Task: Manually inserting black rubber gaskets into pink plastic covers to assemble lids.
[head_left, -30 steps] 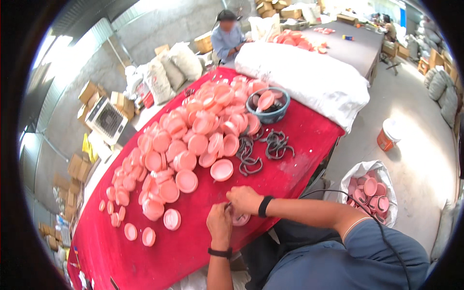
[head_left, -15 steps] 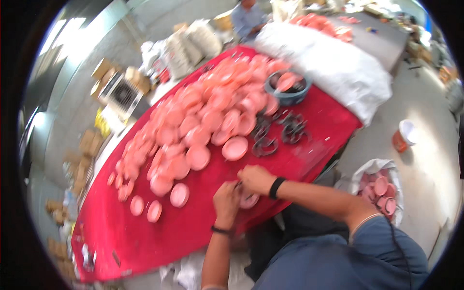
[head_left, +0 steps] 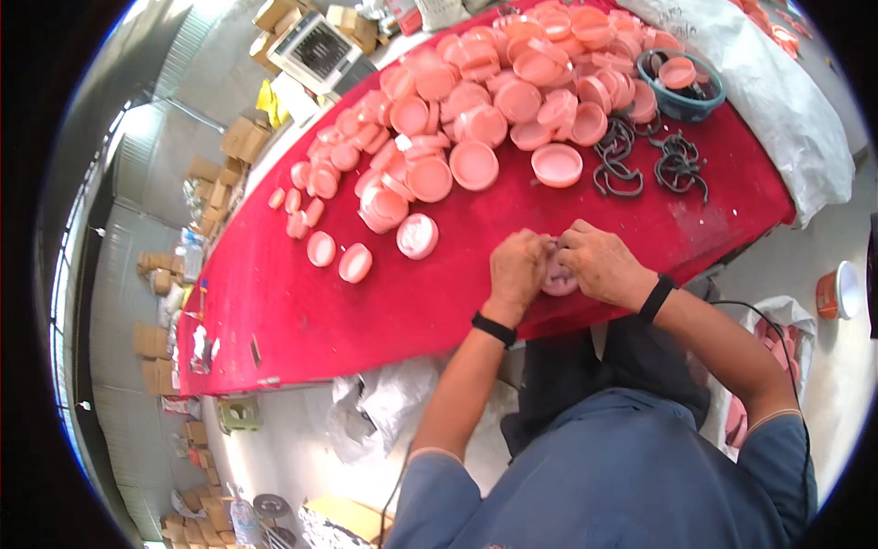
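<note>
At the near edge of the red-covered table (head_left: pixel 302 329), my left hand (head_left: pixel 519 267) and my right hand (head_left: pixel 599 263) meet over a round pink plastic piece (head_left: pixel 560 280). The fingers of both hands are closed at its rim, one hand on each side. Something dark shows inside the piece, partly hidden by my fingers. Beyond my hands lies a single shallow pink round piece (head_left: pixel 557 165). A tangle of curved dark strips (head_left: pixel 679 165) is to its right.
A large heap of pink round pieces (head_left: pixel 476 123) covers the far table. At the back right stand a blue-grey basin (head_left: pixel 692 108) and a big white sack (head_left: pixel 768 91). On the floor at right are a sack of pink pieces (head_left: pixel 791 311) and an orange-and-white bucket (head_left: pixel 839 291).
The view has turned and shifted, so the table and heap sit higher in the picture. My hands stay together on the pink piece.
</note>
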`<state>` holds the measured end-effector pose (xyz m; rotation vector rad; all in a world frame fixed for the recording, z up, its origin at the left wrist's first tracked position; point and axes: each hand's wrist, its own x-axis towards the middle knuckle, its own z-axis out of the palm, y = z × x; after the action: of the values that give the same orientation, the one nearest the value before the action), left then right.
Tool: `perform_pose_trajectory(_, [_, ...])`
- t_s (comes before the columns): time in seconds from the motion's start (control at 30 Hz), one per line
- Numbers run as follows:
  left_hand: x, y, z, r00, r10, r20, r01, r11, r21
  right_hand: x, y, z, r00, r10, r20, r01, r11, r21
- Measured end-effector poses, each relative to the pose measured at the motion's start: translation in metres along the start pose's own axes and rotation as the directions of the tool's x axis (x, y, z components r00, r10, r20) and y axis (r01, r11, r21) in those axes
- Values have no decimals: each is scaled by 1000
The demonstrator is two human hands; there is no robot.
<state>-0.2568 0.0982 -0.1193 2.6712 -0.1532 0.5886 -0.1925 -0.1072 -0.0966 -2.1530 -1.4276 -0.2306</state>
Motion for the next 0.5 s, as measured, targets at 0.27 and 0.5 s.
perform_pose_trajectory(0.27, [3, -4, 0, 999, -33, -23, 32, 998, -62, -7, 23, 5, 990, -124, 64, 107, 970, 219])
perform_pose_trajectory(0.5, [2, -13, -5, 999, -19, 46, 22, 996, -81, -11, 33, 6, 996, -84, -13, 82, 909, 408])
